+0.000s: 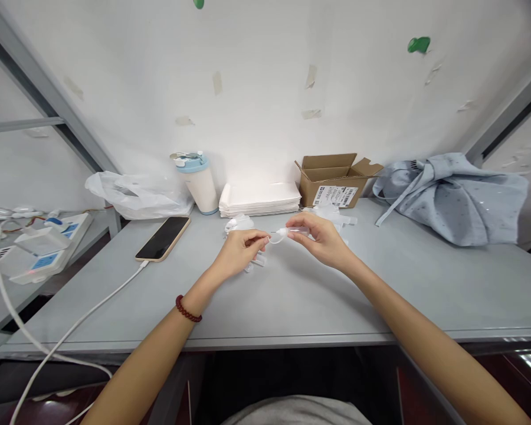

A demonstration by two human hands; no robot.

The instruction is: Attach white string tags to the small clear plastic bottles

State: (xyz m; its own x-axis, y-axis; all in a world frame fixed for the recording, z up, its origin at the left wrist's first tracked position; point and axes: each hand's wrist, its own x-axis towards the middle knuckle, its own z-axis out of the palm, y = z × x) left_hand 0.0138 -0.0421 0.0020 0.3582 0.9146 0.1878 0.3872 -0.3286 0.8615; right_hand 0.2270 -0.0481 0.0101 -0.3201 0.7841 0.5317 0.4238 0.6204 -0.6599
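"Head view: what are the two hands doing?"

"The left hand is pinching thumb against forefinger, nearly closed, and seems to be gripping the end of a curved white strip. The right hand is half curled, its fingers holding a clear tube with a white fitting pointing left."

"Where is the piece sitting?"

"It is hanging between the hands, over the middle of the grey desk. Small clear parts are lying just beside the left hand, and more clear pieces are lying beyond the right. The white stack and the open carton are standing at the far side."

"Which step are they on?"

"They are handling the fitting end, I judge; the fine detail is too small to tell. Any next move is calling for a steady tube and a light pinch, without kinking the strip."
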